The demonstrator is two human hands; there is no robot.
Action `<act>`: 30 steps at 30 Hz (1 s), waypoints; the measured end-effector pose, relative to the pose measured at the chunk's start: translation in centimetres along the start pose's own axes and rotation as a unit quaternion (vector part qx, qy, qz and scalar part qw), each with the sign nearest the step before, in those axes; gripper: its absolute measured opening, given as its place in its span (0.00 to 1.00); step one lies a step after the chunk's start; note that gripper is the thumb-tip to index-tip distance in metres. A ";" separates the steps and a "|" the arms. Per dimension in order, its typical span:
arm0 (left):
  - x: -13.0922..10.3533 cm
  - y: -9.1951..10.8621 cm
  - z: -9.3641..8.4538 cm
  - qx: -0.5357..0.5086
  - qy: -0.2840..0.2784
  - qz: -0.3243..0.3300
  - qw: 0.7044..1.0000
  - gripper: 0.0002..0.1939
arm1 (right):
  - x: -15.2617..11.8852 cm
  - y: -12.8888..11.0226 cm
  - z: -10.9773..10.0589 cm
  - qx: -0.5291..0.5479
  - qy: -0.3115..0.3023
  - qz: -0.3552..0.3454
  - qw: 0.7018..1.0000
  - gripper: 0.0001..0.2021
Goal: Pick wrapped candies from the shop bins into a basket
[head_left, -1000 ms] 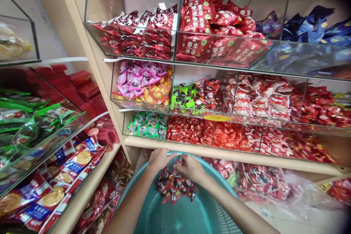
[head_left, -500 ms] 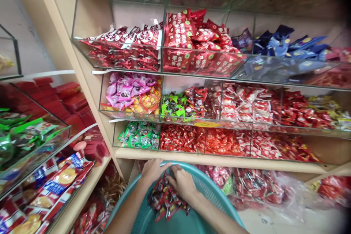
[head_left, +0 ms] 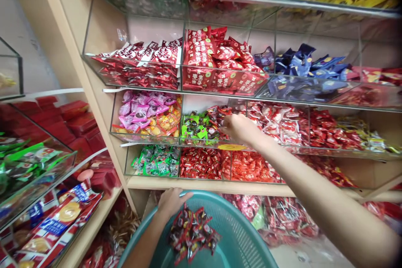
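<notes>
My left hand (head_left: 171, 203) is closed over the near-left part of the far rim of a teal plastic basket (head_left: 251, 234). Inside the basket lies a heap of dark red and brown wrapped candies (head_left: 193, 234). My right hand (head_left: 237, 127) is up at the middle shelf, over the bin of dark red wrapped candies (head_left: 216, 113), its fingers curled down among them. What those fingers hold, if anything, is hidden. Green-wrapped candies (head_left: 197, 125) share that bin, just left of my right hand.
Clear-fronted shelf bins hold purple candies (head_left: 146, 109), red packets (head_left: 204, 58) and blue packets (head_left: 297, 60). A yellow tag (head_left: 232, 147) sits on the shelf edge below my right hand. Bagged candies (head_left: 292, 217) lie under the bottom shelf. Another rack with biscuit packs (head_left: 67, 213) stands left.
My right hand has left the candies in the basket and moved up and right to the middle shelf bin. My left hand stays on the rim. The view has tilted up slightly.
</notes>
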State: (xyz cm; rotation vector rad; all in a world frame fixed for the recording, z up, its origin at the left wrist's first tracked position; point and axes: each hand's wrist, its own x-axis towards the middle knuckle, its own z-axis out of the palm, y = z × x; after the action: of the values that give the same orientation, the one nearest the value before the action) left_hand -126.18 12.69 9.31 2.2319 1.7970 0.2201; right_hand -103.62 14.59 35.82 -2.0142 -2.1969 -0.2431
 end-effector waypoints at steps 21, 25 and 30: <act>-0.2 0.0 0.0 -0.016 -0.001 0.002 1.000 0.33 | 4.6 -0.2 3.8 -0.030 -0.157 0.096 0.983 0.29; -0.3 0.1 0.0 -0.013 -0.002 -0.002 1.000 0.33 | 4.3 0.0 4.2 -0.010 -0.128 0.106 0.986 0.31; -0.5 0.2 -0.1 -0.020 -0.007 -0.007 1.000 0.32 | 4.6 0.3 4.7 0.002 -0.114 0.107 0.988 0.31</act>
State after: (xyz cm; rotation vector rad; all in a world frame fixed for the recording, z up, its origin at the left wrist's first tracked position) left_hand -126.09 12.20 9.46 2.1879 1.7839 0.2349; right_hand -103.77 20.17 32.23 -2.3574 -2.0731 0.0174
